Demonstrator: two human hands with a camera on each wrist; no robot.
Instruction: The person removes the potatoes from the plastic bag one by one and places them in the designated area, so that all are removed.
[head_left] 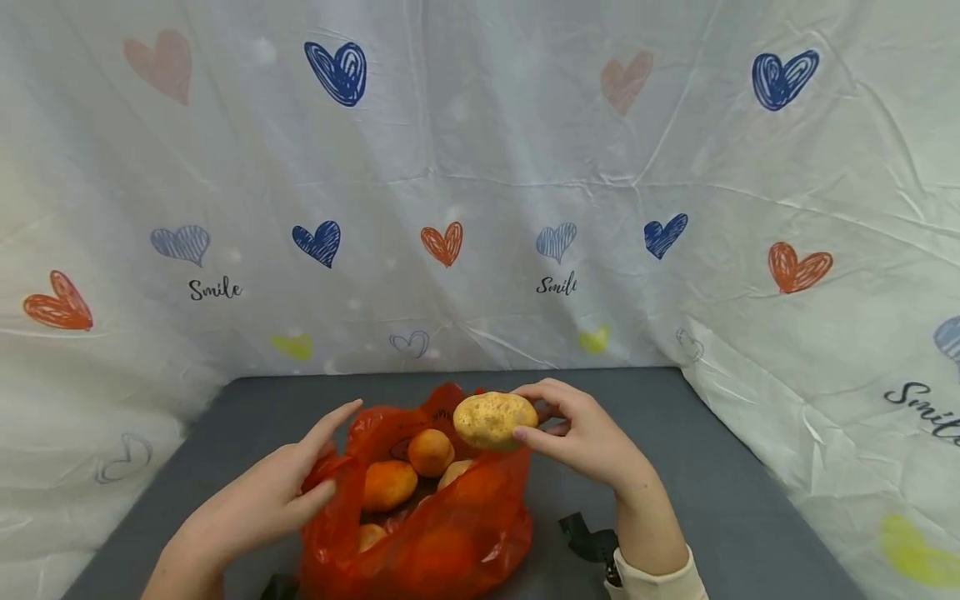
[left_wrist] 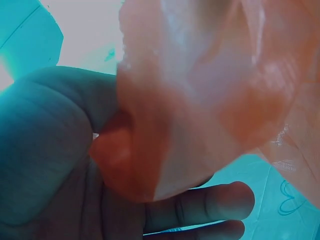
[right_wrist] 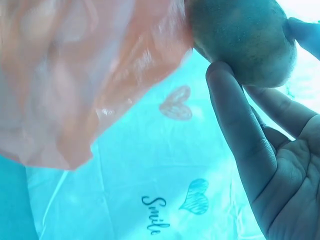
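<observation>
A yellow potato [head_left: 491, 421] is pinched between the thumb and fingers of my right hand [head_left: 581, 433], above the right rim of a red plastic bag [head_left: 480, 517]. The right wrist view shows the potato [right_wrist: 245, 40] beside the bag, fingertips on its sides. My left hand [head_left: 266, 492] holds the bag's left edge, its index finger pointing out along the rim. Bunched red plastic [left_wrist: 130, 155] lies between thumb and fingers in the left wrist view. Inside the open bag, several rounded, orange-tinted pieces [head_left: 390, 485] resemble potatoes; the lower ones are partly hidden by plastic.
The bag stands on a dark grey table [head_left: 600, 492]. Behind and at the sides hangs a white sheet [head_left: 480, 292] printed with hearts and "Smile". A black strap [head_left: 588, 542] hangs by my right wrist.
</observation>
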